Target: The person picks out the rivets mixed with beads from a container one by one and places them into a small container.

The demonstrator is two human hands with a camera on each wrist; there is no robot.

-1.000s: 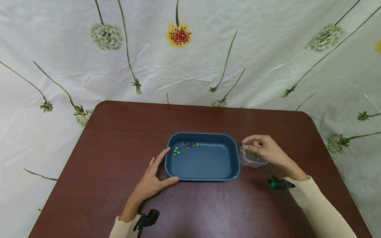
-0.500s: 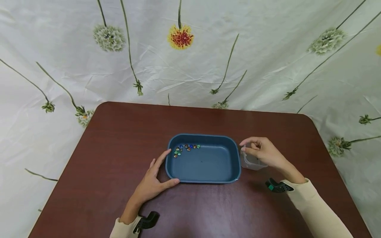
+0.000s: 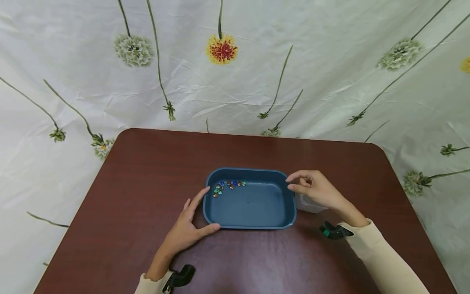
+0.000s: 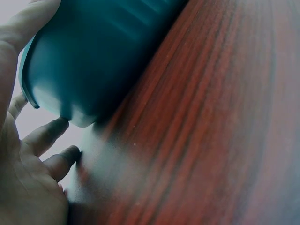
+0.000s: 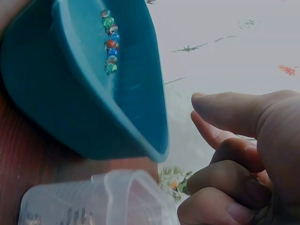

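Note:
A blue rectangular tray (image 3: 257,210) stands on the table, with several glass marbles (image 3: 235,183) in its far left part. My left hand (image 3: 184,232) is at the tray's left end, fingers spread and fairly straight, touching the wall and near left corner. Over the tray's right rim reaches my right hand (image 3: 318,191), thumb and index finger stretched forward with their tips close together. Its other fingers are curled toward the palm in the right wrist view, and I cannot tell if they enclose anything. Below that hand, partly hidden, a clear plastic container (image 5: 140,201) stands beside the tray.
The dark reddish-brown table (image 3: 165,159) has rounded far corners. Behind it hangs a white cloth (image 3: 249,81) printed with flowers. Dark straps with cameras sit at both wrists over cream sleeves (image 3: 382,253).
My right hand has moved left from over the clear container to the tray's right rim. My left hand stays at the tray, and the marbles lie as before.

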